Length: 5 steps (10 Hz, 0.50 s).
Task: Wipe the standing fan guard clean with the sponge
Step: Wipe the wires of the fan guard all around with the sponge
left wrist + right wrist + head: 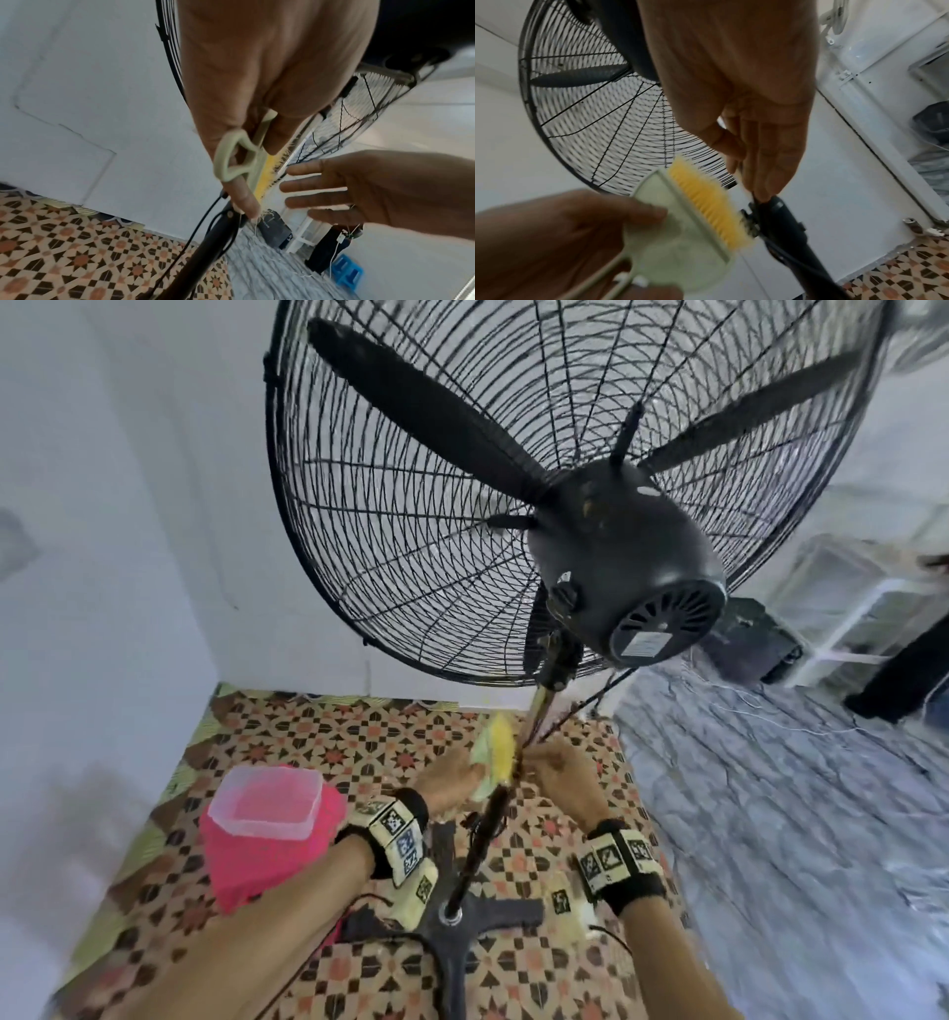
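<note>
The black wire fan guard (pixel 411 505) fills the top of the head view, with the motor housing (pixel 631 567) behind it. My left hand (pixel 464 775) grips a pale green brush (pixel 495 747) with yellow bristles. The bristles lie against the fan pole (pixel 488 824), well below the guard. In the left wrist view a finger passes through the brush (pixel 236 160) handle loop. My right hand (pixel 544 765) is on the other side of the pole, fingers straight. In the right wrist view its fingertips (pixel 765 192) touch the pole (pixel 795 233) at the cable clamp. No sponge is visible.
A pink stool (pixel 257 860) with a clear plastic tub (pixel 267 801) on top stands to my left on the patterned mat (pixel 308 737). The fan's cross base (pixel 462 927) is at my feet. At right are a black box (pixel 755 644), a white rack (pixel 847 608) and a person's leg (pixel 904 670).
</note>
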Each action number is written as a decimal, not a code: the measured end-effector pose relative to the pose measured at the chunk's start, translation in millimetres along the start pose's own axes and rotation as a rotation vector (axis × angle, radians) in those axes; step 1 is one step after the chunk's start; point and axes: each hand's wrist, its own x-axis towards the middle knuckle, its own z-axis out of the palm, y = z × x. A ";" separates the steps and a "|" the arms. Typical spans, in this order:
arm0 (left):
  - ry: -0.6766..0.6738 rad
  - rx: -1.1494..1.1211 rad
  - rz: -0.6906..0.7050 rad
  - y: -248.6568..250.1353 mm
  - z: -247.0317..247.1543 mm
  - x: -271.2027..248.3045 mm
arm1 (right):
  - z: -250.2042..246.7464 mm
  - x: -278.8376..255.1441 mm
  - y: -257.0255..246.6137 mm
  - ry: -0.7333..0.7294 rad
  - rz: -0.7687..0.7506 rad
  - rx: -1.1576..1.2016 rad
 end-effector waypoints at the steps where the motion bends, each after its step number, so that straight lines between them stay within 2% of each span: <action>1: -0.041 0.081 -0.015 3.3 38.6 -3.3 | -40.9 8.0 14.6 0.183 0.022 -0.044; 2: -0.046 0.121 -0.042 20.4 86.4 2.2 | -75.8 22.4 34.8 0.201 -0.019 -0.111; 3: -0.015 -0.027 -0.054 50.5 130.3 17.1 | -120.6 32.2 32.5 0.120 -0.056 -0.081; 5: 0.342 -0.382 -0.213 108.3 168.8 41.9 | -163.1 64.7 40.6 0.077 -0.029 0.070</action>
